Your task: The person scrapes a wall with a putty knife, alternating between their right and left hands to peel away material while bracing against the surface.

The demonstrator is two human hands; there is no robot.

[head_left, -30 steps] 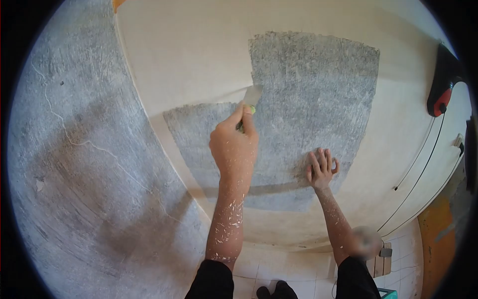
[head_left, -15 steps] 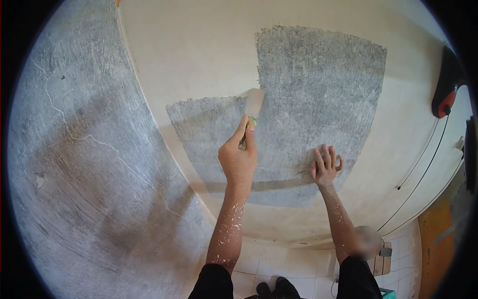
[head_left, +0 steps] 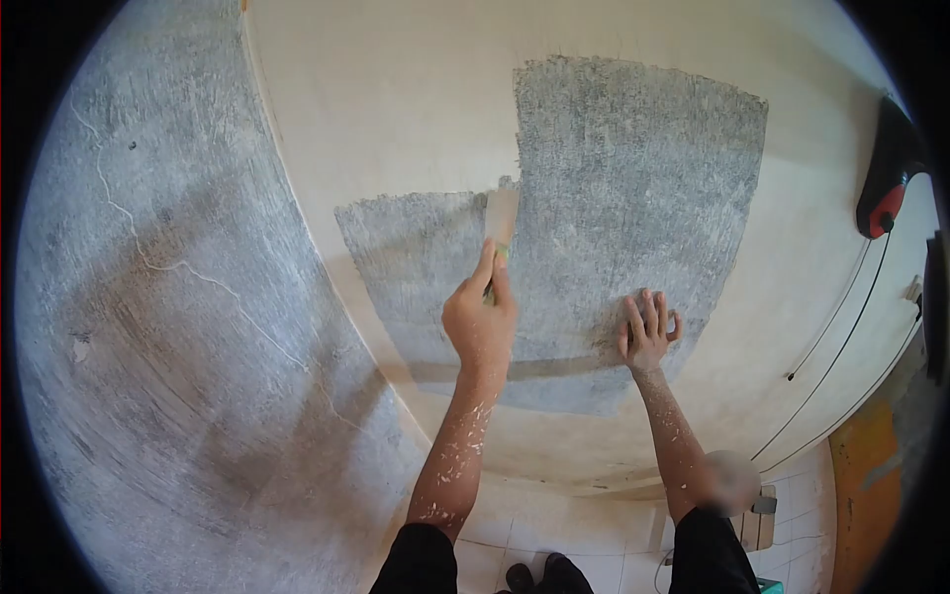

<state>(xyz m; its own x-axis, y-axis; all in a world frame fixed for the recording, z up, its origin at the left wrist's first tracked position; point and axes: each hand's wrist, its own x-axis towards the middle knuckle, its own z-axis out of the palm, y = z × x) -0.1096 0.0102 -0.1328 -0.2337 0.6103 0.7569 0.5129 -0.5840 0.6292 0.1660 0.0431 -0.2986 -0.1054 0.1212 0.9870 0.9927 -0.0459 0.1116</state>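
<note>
My left hand [head_left: 481, 315] is closed round the handle of a scraper [head_left: 502, 214], a putty knife with a flat, wide blade. Its blade points up and lies against the wall near the top edge of the lower scraped area. Most of the handle is hidden in my fingers. A rough grey patch [head_left: 638, 178] of bare surface spreads across the cream wall [head_left: 396, 99]. Lower right on that patch, my right hand [head_left: 648, 334] rests with its fingers spread on the surface, holding nothing. Pale flakes cling to both forearms.
At left a grey, cracked wall [head_left: 178, 327] meets the cream one at a corner. A black and red object [head_left: 881, 203] hangs at right with dark cords below. White floor tiles [head_left: 584, 540], an orange panel [head_left: 861, 505] and a small wooden piece [head_left: 760, 525] appear below.
The scraper and my left hand have moved slightly down. A small grey notch now shows in the cream coating just above the blade. My right hand has stayed in place.
</note>
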